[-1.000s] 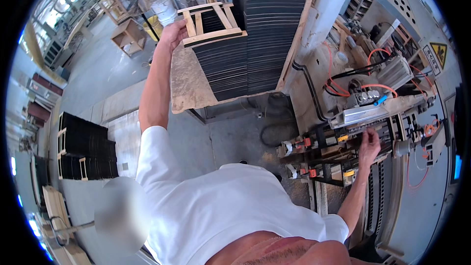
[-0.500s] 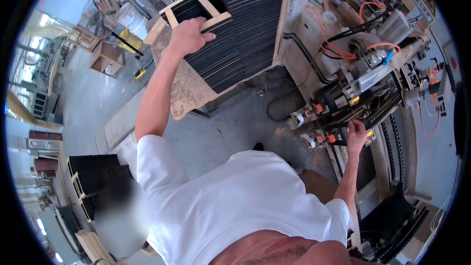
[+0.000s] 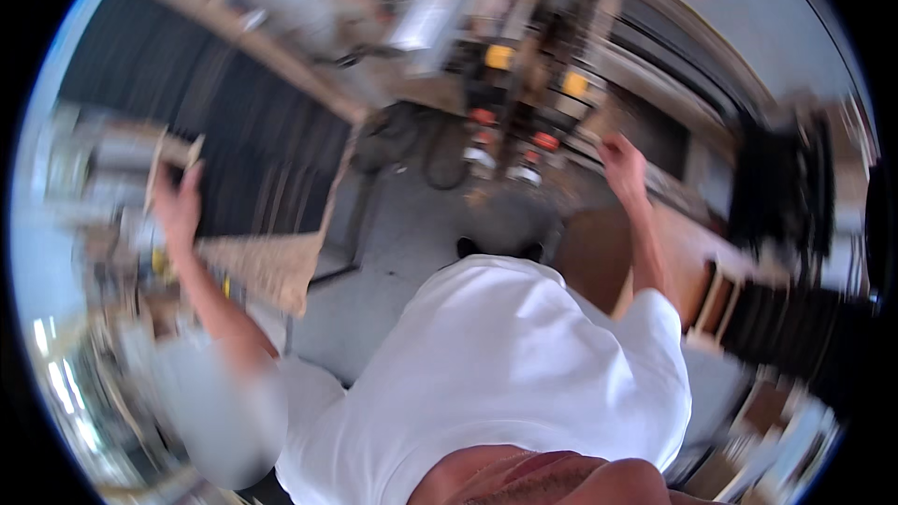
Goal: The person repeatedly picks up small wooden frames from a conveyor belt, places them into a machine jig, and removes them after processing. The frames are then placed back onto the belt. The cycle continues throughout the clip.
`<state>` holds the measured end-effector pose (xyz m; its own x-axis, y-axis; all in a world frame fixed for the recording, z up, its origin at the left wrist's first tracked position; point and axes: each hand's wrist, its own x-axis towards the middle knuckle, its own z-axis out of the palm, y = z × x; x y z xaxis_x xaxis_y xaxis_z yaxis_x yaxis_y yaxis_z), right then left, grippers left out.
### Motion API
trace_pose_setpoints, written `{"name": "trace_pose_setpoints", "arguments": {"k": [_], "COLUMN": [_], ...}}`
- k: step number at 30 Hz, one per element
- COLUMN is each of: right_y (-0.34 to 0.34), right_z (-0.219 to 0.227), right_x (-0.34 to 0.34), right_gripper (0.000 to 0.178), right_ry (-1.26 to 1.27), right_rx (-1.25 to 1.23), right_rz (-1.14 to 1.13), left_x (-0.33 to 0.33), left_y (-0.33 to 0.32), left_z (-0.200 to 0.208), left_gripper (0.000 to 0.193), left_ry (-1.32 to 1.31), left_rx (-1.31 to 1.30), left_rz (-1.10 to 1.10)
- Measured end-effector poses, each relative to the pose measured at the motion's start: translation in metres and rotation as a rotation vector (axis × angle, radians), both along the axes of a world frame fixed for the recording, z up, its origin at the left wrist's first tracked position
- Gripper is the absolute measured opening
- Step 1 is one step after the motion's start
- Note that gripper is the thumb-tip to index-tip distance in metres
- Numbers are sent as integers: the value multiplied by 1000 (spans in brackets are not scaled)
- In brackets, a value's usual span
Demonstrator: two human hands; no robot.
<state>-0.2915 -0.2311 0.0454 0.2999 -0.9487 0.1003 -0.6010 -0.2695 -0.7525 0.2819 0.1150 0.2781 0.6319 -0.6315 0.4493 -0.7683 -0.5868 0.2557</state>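
My left hand (image 3: 178, 206) is stretched out at the far left, with fingers and thumb closed on a small pale wooden frame (image 3: 157, 161). Motion blur hides the exact grip. This frame is at the left end of a tall stack of black slatted panels (image 3: 253, 103). On the right, my right hand (image 3: 625, 168) hangs beside the machine's rail, its fingers curled in loosely; nothing shows in it. Closest to it are the red-and-white clamp fittings (image 3: 541, 145) at the end of the machine (image 3: 533, 47).
Under the stack lies a worn board (image 3: 271, 266) with a projecting corner. A brown board (image 3: 594, 257) stands by my right leg. At the right are another dark stack with pale wooden ends (image 3: 786, 327) and a black bundle (image 3: 781, 187). Cables lie on the floor.
My view has swung to the right, so the panel stack and my left hand now appear farther left. The machine appears nearer the middle. My right hand is now by the rail's near end.
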Motion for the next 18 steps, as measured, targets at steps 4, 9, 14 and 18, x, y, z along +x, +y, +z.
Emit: {"name": "trace_pose_setpoints", "arguments": {"k": [4,9,14,18], "right_y": [-10,21,108,159], "right_z": [-3,-22,-38,-64], "right_x": [-115,-294,-370,-388], "right_gripper": [21,27,32,37], "right_ry": [126,468,864,572], "right_rx": [-195,-346,109,281], "right_rz": [-291,-634,-867,-960], "left_x": [-69,-222,-310,-351], "left_y": [-37,-124,-181,-211], "left_z": [-25,-123,-217,-233], "left_gripper": [32,20,28,31], "left_ry": [-191,585,1004,1089], "left_rx": [-500,-569,-237,-60], "left_rz": [-66,-416,-560,-646]}}
